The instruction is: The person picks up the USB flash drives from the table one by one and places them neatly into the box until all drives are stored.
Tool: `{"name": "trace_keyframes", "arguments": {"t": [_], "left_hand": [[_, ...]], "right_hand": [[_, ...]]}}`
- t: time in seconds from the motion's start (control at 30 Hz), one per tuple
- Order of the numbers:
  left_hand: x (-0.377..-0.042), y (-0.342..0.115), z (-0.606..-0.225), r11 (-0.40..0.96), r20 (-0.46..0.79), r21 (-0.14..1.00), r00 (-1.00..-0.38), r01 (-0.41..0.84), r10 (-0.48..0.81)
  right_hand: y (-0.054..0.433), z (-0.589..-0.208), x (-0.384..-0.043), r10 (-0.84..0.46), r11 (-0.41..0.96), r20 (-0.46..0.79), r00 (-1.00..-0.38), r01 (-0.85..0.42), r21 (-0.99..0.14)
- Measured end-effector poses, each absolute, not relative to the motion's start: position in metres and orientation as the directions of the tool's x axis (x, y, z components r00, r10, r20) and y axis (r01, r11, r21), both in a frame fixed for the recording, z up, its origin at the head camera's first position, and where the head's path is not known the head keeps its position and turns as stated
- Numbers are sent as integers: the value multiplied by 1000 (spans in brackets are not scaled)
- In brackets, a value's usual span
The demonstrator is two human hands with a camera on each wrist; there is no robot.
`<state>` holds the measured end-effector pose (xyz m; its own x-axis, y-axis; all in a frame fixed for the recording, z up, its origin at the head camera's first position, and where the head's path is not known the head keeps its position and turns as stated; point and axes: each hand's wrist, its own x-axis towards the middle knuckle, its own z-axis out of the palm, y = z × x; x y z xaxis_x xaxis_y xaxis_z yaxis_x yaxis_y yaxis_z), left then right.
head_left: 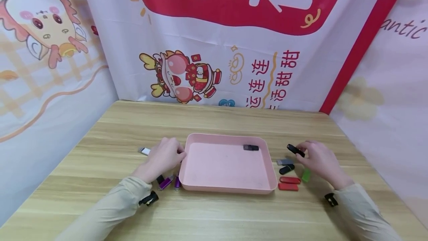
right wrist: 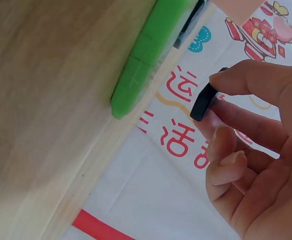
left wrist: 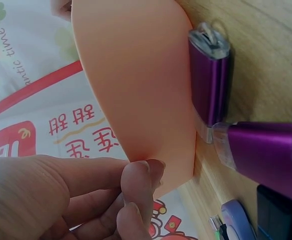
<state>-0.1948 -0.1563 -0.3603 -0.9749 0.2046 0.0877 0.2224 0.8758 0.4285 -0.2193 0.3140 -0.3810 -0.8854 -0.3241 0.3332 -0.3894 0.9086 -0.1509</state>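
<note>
A pink tray point(head_left: 230, 188) lies in the middle of the table with a black USB flash drive point(head_left: 250, 147) at its far right. My left hand point(head_left: 165, 155) pinches the tray's left rim between thumb and fingers. Below that hand lie two purple USB flash drives point(left wrist: 208, 85) and a black one point(left wrist: 281, 215); a white one point(head_left: 145, 151) shows beyond it. On the right, my right hand point(head_left: 319, 159) holds another black USB flash drive point(right wrist: 206, 101) above the table, between thumb and fingers. A green USB flash drive point(right wrist: 146, 65) lies under that hand.
Right of the tray lie a grey flash drive point(head_left: 284, 162), a black one point(head_left: 287, 169) and two red ones point(head_left: 289, 180). A printed cloth point(head_left: 207, 36) hangs behind the wooden table point(head_left: 207, 215), with more cloth at both sides.
</note>
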Motion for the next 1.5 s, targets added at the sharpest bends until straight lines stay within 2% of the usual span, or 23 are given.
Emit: {"name": "trace_keyframes", "arguments": {"t": [0.67,0.93,1.0,1.23,1.5], "left_hand": [[-198,-156,-359,869,65,442,-974,222,216],[-198,-157,-358,870,63,443,-975,217,211],[-198,-156,-359,870,63,441,-975,221,215],[-197,-156,-358,870,65,442,-975,218,211],[-198,-155,-359,868,71,444,-974,222,213]], "right_hand": [[290,-377,-226,-428,846,452,-782,-522,-103],[269,-372,-236,-540,768,497,-679,-639,-40],[264,-371,-238,-566,750,490,-663,-661,-28],[239,-364,-240,-625,688,413,-663,-717,-109],[220,-368,-243,-699,657,330,-635,-752,-54]]}}
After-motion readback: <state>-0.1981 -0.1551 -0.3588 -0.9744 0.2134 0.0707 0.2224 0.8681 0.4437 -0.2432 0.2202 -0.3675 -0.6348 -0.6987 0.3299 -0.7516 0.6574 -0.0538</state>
